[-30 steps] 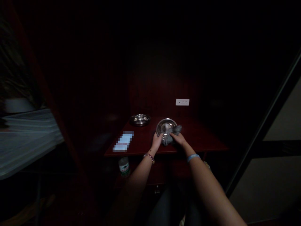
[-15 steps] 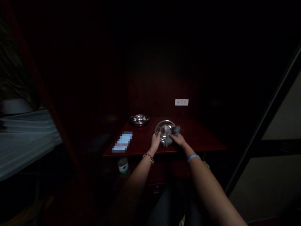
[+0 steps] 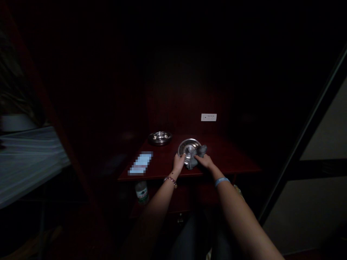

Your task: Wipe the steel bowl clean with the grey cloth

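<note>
A round steel dish (image 3: pixel 187 145) is tilted up on the dark red wooden table (image 3: pixel 230 160), its inside facing me. My left hand (image 3: pixel 179 162) grips its near left rim, fingers closed on the edge. My right hand (image 3: pixel 204 161) presses a grey cloth (image 3: pixel 195 156) against the dish's right side, fingers closed on the cloth. A beaded bracelet sits on my left wrist and a light blue band on my right.
A second steel dish (image 3: pixel 159 137) rests flat at the table's back left. A pale blurred card (image 3: pixel 140 163) lies near the front left edge. A white socket plate (image 3: pixel 208 117) is on the back wall. A plastic bottle (image 3: pixel 141 191) stands below the table.
The grey cloth under my right hand has shifted slightly left and inward on the dish. The view has drifted a little; my left hand keeps its grip.
</note>
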Available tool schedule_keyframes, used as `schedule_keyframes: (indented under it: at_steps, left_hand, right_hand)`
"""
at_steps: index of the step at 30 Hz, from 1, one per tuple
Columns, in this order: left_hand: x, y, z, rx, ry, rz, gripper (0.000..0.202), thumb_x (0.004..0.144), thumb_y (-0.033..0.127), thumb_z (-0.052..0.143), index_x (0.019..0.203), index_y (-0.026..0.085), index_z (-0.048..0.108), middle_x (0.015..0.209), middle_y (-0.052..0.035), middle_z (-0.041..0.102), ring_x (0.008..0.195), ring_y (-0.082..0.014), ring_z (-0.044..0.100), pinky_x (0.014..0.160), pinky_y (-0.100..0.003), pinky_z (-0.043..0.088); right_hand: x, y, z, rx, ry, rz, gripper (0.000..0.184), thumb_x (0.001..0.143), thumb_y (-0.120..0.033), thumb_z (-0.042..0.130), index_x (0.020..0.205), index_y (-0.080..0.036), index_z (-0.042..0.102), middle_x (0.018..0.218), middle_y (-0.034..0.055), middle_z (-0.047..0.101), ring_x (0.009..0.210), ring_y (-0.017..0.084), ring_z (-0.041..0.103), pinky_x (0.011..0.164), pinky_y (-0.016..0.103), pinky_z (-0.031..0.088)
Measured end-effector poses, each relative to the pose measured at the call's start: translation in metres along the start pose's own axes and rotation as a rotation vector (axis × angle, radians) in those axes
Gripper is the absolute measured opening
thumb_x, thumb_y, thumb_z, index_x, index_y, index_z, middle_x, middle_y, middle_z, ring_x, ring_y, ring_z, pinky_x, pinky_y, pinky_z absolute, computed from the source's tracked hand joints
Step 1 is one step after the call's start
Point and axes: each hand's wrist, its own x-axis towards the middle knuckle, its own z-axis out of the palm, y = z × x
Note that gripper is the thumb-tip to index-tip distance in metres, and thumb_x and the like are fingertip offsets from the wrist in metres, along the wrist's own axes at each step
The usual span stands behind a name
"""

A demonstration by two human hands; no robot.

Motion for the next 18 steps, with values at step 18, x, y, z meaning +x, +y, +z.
schedule_keyframes:
  at_steps: [18]
  left_hand:
    - [-0.003,0.001,-0.001,-0.004,0.016,0.022,0.017,0.074,0.012,0.066,0.091,0.013,0.070,0.096,-0.0119,0.076,0.097,-0.0247,0.071,0.095,-0.037,0.052]
  right_hand:
    - [-0.015,-0.022,-0.009,-0.090,0.033,0.073,0.057,0.086,-0.057,0.059,0.121,-0.013,0.068,0.124,0.0186,0.067,0.120,0.031,0.063,0.101,0.035,0.048]
